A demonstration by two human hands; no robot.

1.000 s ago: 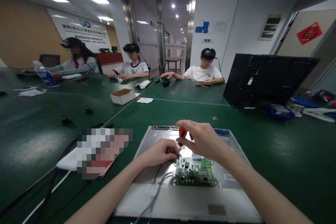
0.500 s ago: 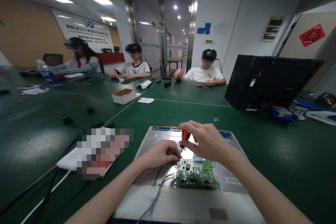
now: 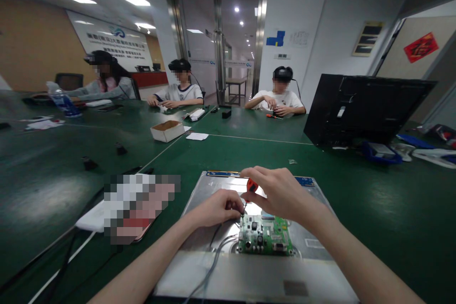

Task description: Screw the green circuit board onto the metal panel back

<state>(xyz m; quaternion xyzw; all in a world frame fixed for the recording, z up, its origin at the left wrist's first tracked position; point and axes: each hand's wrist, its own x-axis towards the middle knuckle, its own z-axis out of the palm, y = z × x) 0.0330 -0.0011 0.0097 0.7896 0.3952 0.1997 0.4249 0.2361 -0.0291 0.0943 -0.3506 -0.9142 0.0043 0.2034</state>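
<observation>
Green tabletop, metal panel carrying circuit board: right hand grip clenched on red-handled screwdriver, tip at board's upper-left corner, left hand grip pinching beside tip; screw-turning step in hand, likely needing steady vertical alignment.

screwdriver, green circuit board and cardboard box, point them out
screwdriver [image 3: 251, 185], head view, on its red handle
green circuit board [image 3: 265, 237], head view, middle of the board
cardboard box [image 3: 167, 133], head view, its front wall
</observation>
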